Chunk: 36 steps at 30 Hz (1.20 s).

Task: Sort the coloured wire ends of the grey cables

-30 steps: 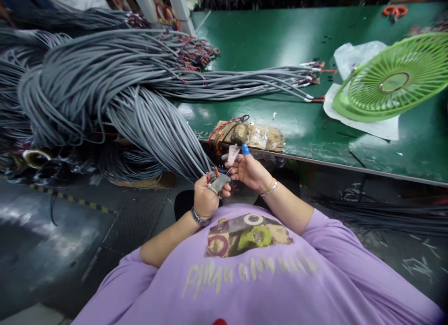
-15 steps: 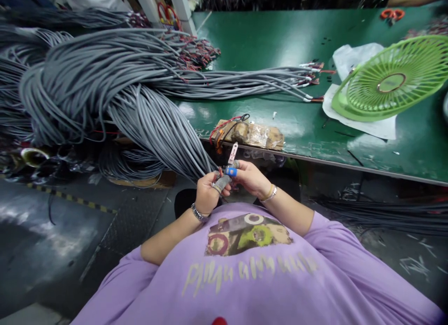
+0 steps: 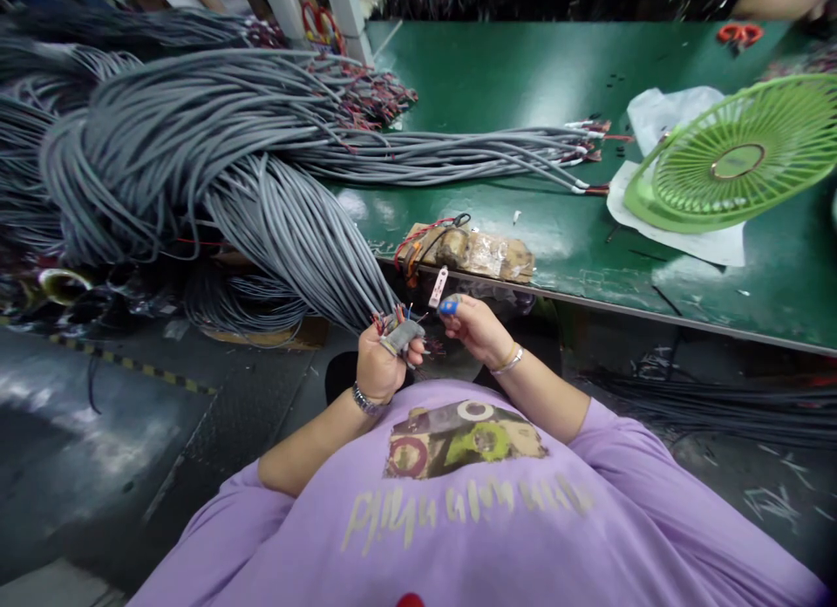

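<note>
Head view: I judge the grey cable bundle (image 3: 314, 236), sloping past the tabletop (image 3: 497, 75) into the clenched left hand (image 3: 380, 363), heavy yet bendable, its wire ends (image 3: 396, 316) fragile, best gripped just behind; the right hand (image 3: 480, 330), previously meeting them, now stands apart, its hold on the white strip (image 3: 438, 286) unclear.

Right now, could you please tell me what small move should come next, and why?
Probably bring the right hand to the coloured wire ends: the left hand holds the grey cables near there, while the right, with a pale strip by its fingertips, is apart from them.
</note>
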Available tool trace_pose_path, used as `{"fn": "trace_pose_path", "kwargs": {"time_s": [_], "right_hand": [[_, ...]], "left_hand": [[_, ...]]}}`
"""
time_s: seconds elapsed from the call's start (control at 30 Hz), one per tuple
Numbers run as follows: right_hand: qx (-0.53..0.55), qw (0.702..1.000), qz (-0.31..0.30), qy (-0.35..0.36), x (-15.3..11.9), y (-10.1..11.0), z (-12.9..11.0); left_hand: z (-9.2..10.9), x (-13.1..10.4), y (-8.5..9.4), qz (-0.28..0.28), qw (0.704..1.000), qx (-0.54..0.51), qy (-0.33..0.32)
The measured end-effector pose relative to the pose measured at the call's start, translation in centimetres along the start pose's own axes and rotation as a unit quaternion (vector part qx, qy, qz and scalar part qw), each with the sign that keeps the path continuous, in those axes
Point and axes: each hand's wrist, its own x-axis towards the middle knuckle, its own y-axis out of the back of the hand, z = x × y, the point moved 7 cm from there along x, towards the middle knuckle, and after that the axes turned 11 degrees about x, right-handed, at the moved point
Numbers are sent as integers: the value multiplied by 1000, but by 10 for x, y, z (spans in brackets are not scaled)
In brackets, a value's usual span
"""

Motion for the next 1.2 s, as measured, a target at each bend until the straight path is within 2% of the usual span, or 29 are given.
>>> {"fn": "trace_pose_path", "kwargs": {"time_s": [0.07, 0.13, 0.2, 0.27, 0.37, 0.43, 0.47, 0.57, 0.63, 0.8, 1.07, 1.2], "right_hand": [[35, 999, 3, -41, 8, 2, -1], [46, 994, -36, -88, 14, -5, 1], [33, 992, -83, -88, 18, -14, -1], [-1, 996, -83, -18, 22, -15, -8], [-64, 990, -9, 129, 23, -6, -21], [-71, 983, 18, 168, 22, -4, -23], [-61, 986, 11, 155, 23, -6, -20], [10, 998, -32, 53, 27, -16, -6], [56, 998, -29, 9, 28, -20, -2], [102, 994, 21, 19, 28, -21, -4], [100, 992, -22, -72, 21, -17, 5], [84, 993, -48, -65, 20, -19, -1]], "left_hand": [[2, 1, -4, -11, 1000, -4, -1], [1, 3, -9, -26, 1000, -2, 2], [0, 4, -14, -35, 999, 3, 8], [-1, 6, -18, -37, 999, 10, 15], [-3, 8, -20, -35, 999, 19, 22], [-4, 9, -21, -36, 999, 20, 21], [-4, 9, -22, -38, 999, 21, 20], [-6, 9, -22, -39, 999, 27, 20], [-7, 9, -22, -37, 999, 31, 22], [-11, 11, -20, -39, 998, 37, 20], [-10, 4, -5, -16, 999, 43, -4], [-3, 6, 4, 13, 997, 59, -50]]}}
